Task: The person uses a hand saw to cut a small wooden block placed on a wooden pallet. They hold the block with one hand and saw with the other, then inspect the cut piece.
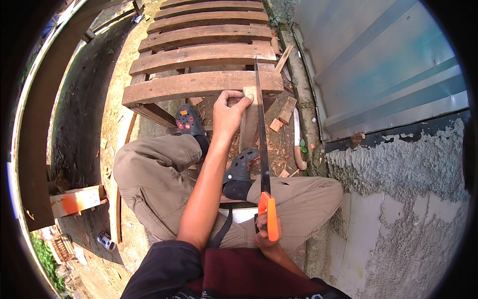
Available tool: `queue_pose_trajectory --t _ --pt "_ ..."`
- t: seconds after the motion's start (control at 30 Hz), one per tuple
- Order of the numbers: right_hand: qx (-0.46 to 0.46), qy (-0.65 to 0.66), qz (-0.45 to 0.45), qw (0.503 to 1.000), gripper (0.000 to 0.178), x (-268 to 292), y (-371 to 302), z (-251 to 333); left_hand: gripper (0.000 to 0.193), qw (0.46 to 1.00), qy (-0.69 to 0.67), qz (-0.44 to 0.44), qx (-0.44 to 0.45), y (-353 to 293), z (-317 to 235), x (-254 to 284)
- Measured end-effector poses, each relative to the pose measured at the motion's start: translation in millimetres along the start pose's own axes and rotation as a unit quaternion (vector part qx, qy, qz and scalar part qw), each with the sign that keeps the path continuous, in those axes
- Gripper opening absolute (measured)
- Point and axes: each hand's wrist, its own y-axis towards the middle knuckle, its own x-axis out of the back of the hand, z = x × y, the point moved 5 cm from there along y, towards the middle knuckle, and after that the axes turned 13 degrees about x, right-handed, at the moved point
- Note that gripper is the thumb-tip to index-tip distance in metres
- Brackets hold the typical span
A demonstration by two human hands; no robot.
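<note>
sawing a wood piece against the pallet

the person sits low with knees apart, facing a pallet [199, 84] of weathered slats. the left hand [230, 110] reaches forward and is curled shut on the top of a narrow wood piece [249, 124] that stands on end against the pallet's nearest slat, thumb lying over its upper end. the right hand [268, 233] is close to the body, fingers wrapped tight around the orange handle [269, 213] of a handsaw; its long dark blade [261, 129] runs straight away from the person, passes just beside the right edge of the wood piece and reaches over the nearest slat. the exact contact point is too small to tell.

judged from this, the step in hand is the cut itself: the piece is braced, the saw is lined up along it. how deep any kerf goes cannot be seen.

the next stroke calls for a straight pull and push along the blade's line, with the left hand pressing the piece firm against the slat so it does not twist. the thumb sits very near the blade, so it wants keeping clear of the teeth.

two dark clogs [189, 120] rest on the ground below the pallet, among offcuts [286, 110] and chips. a metal sheet [388, 65] and rough wall [408, 199] stand to the right.
</note>
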Motion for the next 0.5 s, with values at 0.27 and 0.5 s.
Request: queue_pose_trajectory --t 0.27,0.5 --pt "-0.015 0.006 -0.019 1.000 0.030 -60.2 204.0 -34.7 0.027 0.983 0.059 -0.078 -0.152 -17.3 -6.2 -7.5" --pt "-0.059 -0.041 -0.008 0.997 0.019 -18.3 112.8 6.6 0.020 0.967 0.091 -0.102 -0.214 -29.4 -14.5 -13.1"
